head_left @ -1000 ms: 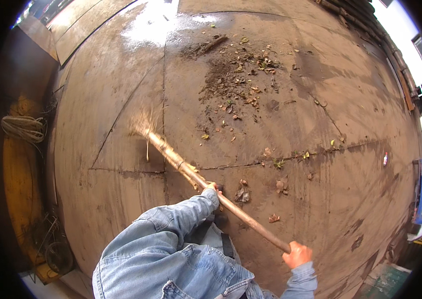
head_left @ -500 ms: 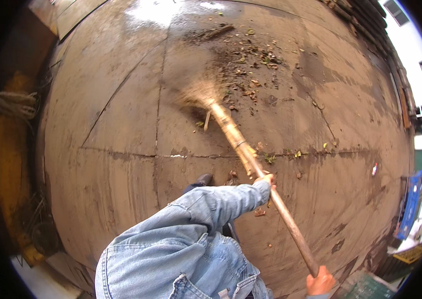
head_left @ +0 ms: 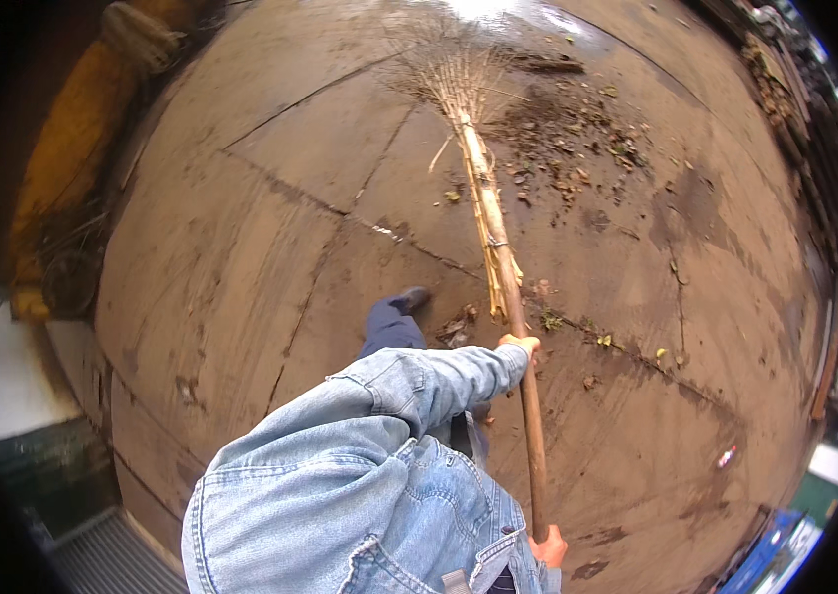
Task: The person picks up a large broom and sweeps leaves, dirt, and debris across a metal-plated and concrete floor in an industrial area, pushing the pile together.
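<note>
A long twig broom [head_left: 500, 228] with a wooden handle stretches forward from me, its fan of thin bristles [head_left: 454, 79] spread at the far end. The bristles are by the left edge of a patch of fallen leaves [head_left: 577, 139]; whether they touch the ground I cannot tell. My left hand [head_left: 521, 346] is wrapped round the handle just below the bound stalks. Lower down, close to my body, my right hand [head_left: 548, 546] grips the handle's end. Both sleeves are light blue denim.
Brown, damp concrete with dark joints [head_left: 340, 213] lies all around. A dark stick [head_left: 548, 64] rests beside the leaves. Stacked timber [head_left: 785, 109] lines the right side, and a yellow beam [head_left: 72, 129] the left. A blue object [head_left: 766, 554] shows at the lower right.
The bristles have swung farther away from me and are no longer smeared by motion. My right hand has come in leftward toward my body. The view has turned, and one leg shows more.
</note>
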Action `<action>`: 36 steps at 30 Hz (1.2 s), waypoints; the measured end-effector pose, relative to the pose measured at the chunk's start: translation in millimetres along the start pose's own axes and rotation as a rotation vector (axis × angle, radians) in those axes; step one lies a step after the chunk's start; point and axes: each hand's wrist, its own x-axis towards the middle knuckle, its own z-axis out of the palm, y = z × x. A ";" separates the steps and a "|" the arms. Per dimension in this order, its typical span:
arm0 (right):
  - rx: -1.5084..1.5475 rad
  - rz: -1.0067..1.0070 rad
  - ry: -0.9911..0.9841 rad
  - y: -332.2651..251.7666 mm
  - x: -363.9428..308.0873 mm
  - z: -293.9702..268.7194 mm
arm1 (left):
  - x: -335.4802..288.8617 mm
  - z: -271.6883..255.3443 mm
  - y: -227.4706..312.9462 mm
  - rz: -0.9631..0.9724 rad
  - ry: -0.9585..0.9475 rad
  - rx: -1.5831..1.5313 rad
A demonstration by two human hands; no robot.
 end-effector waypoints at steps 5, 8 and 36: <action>0.051 -0.322 -0.124 -0.2 23.9 -13.3 | 18.2 -70.8 -77.5 -0.079 0.277 -0.181; -0.050 -0.432 -0.241 -23.1 43.9 -21.0 | -17.0 -118.4 -98.2 -0.016 0.367 -0.495; -0.939 -1.507 -0.528 -759.9 232.0 113.6 | 77.5 -615.9 -126.3 -0.010 0.842 -1.772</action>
